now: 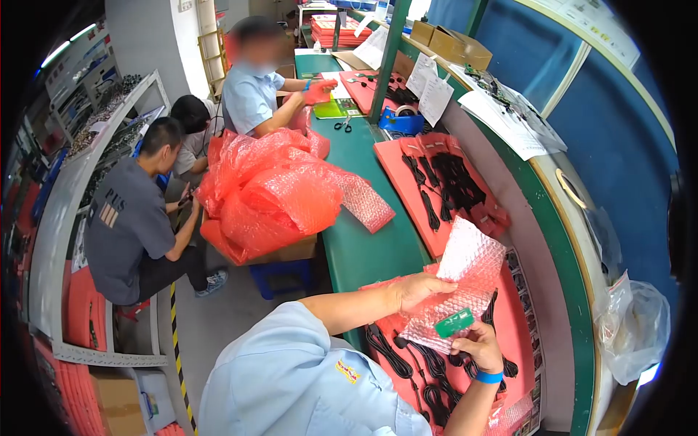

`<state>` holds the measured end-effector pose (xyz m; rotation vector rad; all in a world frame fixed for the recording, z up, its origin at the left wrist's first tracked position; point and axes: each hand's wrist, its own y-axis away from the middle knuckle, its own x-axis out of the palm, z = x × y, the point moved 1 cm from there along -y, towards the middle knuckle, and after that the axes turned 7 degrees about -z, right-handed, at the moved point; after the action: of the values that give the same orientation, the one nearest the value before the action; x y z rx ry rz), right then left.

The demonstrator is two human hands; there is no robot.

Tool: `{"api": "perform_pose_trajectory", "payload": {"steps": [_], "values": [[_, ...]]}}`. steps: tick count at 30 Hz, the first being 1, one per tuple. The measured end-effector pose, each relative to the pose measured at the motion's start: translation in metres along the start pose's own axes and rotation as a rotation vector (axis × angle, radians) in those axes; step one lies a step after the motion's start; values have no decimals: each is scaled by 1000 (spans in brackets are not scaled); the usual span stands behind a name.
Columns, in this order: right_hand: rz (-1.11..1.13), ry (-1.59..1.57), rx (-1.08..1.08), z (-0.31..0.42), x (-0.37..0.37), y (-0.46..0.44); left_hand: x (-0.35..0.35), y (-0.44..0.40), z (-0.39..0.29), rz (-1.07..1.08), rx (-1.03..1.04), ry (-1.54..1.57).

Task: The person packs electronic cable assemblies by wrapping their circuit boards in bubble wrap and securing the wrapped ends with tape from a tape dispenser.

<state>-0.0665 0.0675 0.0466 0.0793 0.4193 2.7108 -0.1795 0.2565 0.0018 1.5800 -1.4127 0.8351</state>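
My left hand [423, 289] is closed on the edge of a sheet of pinkish bubble wrap [469, 265], which stands up from the fingers. Just below it, my right hand [480, 349], with a blue band at the wrist, pinches a small green circuit board [454, 323]. The board lies against the lower part of the wrap. Beneath both hands, several coiled black cables [436, 370] rest on a red foam sheet [520, 327] on the bench.
A large heap of red bubble wrap [269, 189] spills onto the green bench [378, 251] at left. Farther along are more black cables [454, 178], a blue tape dispenser [401, 121] and scissors [343, 124]. One person [254, 94] works at the bench; two others crouch near the rack [62, 240].
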Motion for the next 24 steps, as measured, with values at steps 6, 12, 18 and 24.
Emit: {"api": "perform_pose_trajectory", "payload": {"steps": [6, 12, 18, 24], "values": [[73, 199, 61, -47, -17, -21, -22, -5, -1, 72, -44, 66], [50, 152, 76, -32, 10, -1, -25, -11, 7, -19, -72, 102], [-221, 1020, -537, -44, 32, 7, -42, -18, 1, 21, -44, 202], [-323, 963, -509, -54, 18, 14, -53, -23, -7, -15, 12, 195]]}}
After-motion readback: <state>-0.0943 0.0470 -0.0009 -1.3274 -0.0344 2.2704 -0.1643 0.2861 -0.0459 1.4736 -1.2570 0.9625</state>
